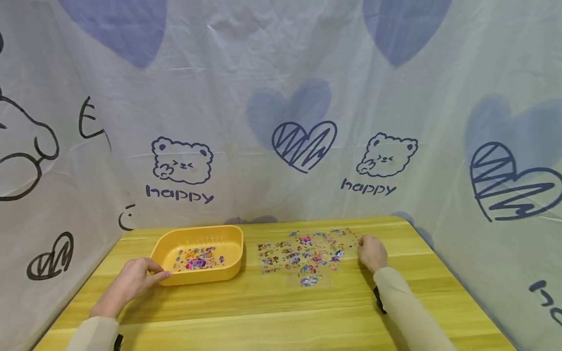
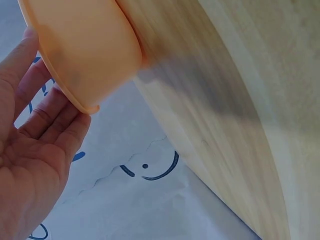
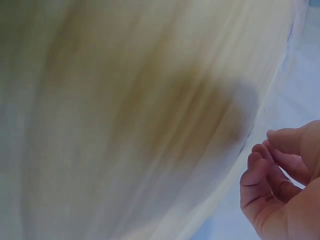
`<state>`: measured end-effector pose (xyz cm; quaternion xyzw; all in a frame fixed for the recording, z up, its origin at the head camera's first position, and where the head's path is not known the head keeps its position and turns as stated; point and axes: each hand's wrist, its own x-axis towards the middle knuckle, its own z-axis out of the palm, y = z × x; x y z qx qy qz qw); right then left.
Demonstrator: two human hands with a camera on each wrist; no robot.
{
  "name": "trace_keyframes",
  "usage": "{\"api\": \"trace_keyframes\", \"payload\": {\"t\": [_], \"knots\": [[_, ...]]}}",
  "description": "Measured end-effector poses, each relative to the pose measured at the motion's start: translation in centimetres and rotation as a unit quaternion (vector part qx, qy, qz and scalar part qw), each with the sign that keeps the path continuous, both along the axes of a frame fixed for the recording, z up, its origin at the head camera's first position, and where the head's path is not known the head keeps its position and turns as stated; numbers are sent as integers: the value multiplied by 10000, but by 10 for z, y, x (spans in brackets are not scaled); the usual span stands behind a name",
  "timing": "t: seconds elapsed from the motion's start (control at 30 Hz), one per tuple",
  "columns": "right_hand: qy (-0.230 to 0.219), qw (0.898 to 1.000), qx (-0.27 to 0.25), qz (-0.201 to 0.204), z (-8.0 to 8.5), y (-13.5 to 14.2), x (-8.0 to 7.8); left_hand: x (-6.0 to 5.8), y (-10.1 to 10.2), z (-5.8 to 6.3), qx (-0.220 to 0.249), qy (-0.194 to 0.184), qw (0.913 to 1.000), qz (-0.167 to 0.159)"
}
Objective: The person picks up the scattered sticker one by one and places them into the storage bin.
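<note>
My left hand (image 1: 137,278) grips the near left corner of a yellow plastic tray (image 1: 206,279). In the left wrist view its thumb lies at the rim, and the other fingers (image 2: 75,132) are under the lip. Small colourful cartoon stickers (image 1: 197,263) lie inside the tray. To its right, clear sheets of similar stickers (image 1: 303,253) are spread on the table. At their right edge is my right hand (image 1: 373,253), thumb and fingertips brought close together. The right wrist view shows its curled fingers (image 3: 255,175); I cannot tell whether something thin is between them.
A yellow wood-grain table (image 1: 246,312) carries the tray and sheets. White cloth (image 1: 263,195) printed with blue hearts, bears and the word "happy" hangs behind it and at both sides, close to the table's edges.
</note>
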<state>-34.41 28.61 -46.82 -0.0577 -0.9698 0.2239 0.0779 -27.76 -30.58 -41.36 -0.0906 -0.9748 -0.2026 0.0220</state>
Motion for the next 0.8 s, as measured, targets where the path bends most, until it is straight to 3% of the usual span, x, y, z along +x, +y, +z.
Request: {"api": "trace_keyframes", "payload": {"t": [0.13,0.33,0.63,0.8], "knots": [[-6,9996,-124,-242,0,5,-2,-2,0,-1,-16,82,10000,-49],[-372,9973,-468,-422,-4,7,-5,-1,0,-2,4,-30,10000,25],[-667,9949,1,-757,-7,8,-11,0,1,-2,4,20,10000,-39],[-728,9939,-257,-791,-3,9,-12,0,-1,-2,31,22,10000,-25]]}}
